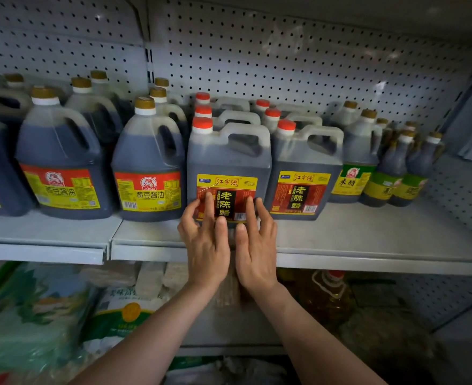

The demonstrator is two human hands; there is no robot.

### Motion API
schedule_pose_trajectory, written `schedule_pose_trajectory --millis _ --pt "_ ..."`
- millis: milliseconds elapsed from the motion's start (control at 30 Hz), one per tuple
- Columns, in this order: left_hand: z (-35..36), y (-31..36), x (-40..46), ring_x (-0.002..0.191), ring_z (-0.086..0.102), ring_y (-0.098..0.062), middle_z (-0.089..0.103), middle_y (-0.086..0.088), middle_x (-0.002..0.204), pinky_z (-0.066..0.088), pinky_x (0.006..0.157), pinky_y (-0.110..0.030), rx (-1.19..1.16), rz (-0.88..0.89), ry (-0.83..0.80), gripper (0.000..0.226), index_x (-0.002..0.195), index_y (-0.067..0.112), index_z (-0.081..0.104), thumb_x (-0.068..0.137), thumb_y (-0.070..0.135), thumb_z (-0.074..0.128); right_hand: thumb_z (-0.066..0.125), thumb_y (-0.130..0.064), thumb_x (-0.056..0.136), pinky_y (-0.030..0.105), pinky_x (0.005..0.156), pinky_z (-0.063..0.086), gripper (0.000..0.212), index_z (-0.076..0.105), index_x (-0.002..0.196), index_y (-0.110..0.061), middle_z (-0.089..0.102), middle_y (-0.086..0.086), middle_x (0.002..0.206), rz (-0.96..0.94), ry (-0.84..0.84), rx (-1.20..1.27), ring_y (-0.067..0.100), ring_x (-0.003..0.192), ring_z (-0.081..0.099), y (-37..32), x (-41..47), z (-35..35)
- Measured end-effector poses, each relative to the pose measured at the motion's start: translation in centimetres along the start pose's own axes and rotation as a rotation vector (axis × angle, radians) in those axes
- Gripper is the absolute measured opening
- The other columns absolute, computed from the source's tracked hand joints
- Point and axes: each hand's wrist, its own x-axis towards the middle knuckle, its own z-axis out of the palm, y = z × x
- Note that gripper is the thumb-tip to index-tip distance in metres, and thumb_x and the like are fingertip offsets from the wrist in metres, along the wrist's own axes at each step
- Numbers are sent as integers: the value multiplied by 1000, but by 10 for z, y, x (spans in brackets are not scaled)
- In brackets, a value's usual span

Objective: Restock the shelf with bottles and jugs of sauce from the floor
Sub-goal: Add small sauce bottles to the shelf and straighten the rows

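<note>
Pegboard backing (298, 51) rises behind the grey shelf (368, 240) in front of you, which carries rows of dark sauce containers. At the left stand big gold-capped soy sauce jugs (62, 162) with red and yellow labels. In the middle are two columns of square red-capped vinegar jugs, and your front jug (229, 159) stands just beside its neighbour jug (304, 168), set back from the shelf's front lip. At the far right are a green-labelled jug (354, 162) and slim bottles (399, 168). Below the shelf lie rice bags (34, 315) and a bottle of yellow oil (326, 295). Your left hand (205, 240) and right hand (254, 243) are side by side, fingers straight and slightly spread, fingertips pressed against the label of the front jug, gripping nothing.
</note>
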Motion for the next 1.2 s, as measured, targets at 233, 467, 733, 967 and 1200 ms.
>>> schedule_pose_trajectory --millis 233,467,733,967,1200 --pt "12 -1 10 135 29 -18 27 -4 148 18 114 -16 -58 -31 6 65 152 21 40 100 56 25 3 -67 100 34 123 21 75 19 162 -28 17 -7 166 81 -43 33 9 151 15 3 16 2" --pt "20 -12 20 133 25 -9 26 -2 148 18 114 -22 -60 -19 6 69 152 23 40 99 63 23 9 -66 99 41 124 24 72 18 162 -33 14 -12 165 142 -84 50 6 152 11 6 29 7" --pt "23 -14 32 137 26 -13 25 0 150 19 114 -22 -90 -38 6 65 151 24 42 99 58 25 3 -69 98 35 123 22 74 14 162 -33 19 -9 163 104 -67 12 7 150 13 8 38 15" --pt "19 -15 32 138 24 -10 23 1 151 14 111 -9 -113 -38 -13 66 153 25 39 98 60 23 2 -76 95 30 123 21 78 17 161 -38 15 -15 164 107 -98 32 4 151 11 7 39 11" --pt "14 -9 26 141 26 -7 22 15 150 16 104 -1 -198 -77 -64 66 152 32 37 97 64 23 16 -68 101 37 122 31 66 30 158 -38 19 -18 164 98 -84 126 1 151 16 10 32 -2"
